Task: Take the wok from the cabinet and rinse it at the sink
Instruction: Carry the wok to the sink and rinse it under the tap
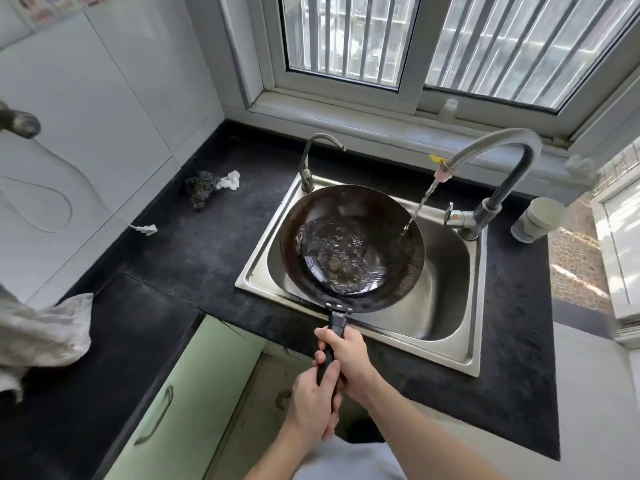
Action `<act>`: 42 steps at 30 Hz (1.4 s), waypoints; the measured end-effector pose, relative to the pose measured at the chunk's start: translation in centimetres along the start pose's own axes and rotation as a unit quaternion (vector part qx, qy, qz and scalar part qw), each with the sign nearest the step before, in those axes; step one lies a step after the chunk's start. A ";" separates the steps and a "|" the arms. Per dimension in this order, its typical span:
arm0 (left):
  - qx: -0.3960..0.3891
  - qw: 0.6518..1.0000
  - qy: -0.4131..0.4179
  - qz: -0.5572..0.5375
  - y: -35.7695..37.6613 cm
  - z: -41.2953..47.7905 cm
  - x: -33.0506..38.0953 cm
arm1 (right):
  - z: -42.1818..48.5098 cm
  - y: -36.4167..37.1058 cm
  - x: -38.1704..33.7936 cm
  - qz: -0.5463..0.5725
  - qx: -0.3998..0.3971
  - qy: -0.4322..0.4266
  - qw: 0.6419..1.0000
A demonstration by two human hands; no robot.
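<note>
wok [351, 244] over sink [446, 292], handle [336, 323] gripped by left hand [311, 400], right hand [349, 358] nearer pan

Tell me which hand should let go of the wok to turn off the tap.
Right, probably. The tap lever stands at the right of the sink, on the side of the right hand; the left hand, lower on the wok handle, would have to cross over.

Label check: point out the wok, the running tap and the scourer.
wok [349, 206]: head view, bare upper inner wall.
running tap [498, 137]: head view, top of the spout's arch.
scourer [200, 189]: head view, middle of the wad.
</note>
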State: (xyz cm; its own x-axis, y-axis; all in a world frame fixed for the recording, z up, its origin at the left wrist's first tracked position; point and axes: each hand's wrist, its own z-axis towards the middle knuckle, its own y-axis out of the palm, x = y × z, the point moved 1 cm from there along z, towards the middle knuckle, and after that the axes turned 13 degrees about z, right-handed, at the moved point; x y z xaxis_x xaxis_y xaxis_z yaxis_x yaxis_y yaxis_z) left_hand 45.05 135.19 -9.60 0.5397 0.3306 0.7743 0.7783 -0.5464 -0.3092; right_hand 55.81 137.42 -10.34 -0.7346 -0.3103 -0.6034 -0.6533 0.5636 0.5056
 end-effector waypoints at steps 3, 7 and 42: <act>-0.012 1.000 0.007 0.014 0.1 -0.2 -0.2 | -0.3 -0.6 0.3 0.021 0.009 0.001 1.000; -0.029 0.999 -0.004 0.022 0.9 0.2 0.4 | -0.1 -1.5 -0.3 0.015 0.019 -0.003 1.000; -0.059 0.998 -0.033 0.011 0.8 1.7 2.1 | 1.3 -1.6 -1.3 0.015 0.063 -0.003 0.998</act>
State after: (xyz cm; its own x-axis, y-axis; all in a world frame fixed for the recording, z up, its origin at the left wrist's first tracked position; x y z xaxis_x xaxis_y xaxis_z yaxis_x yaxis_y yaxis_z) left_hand 47.39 136.71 -9.15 0.5793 0.3654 0.7287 0.7246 -0.6402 -0.2550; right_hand 58.07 137.90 -11.10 -0.7524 -0.2882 -0.5924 -0.6026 0.6644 0.4422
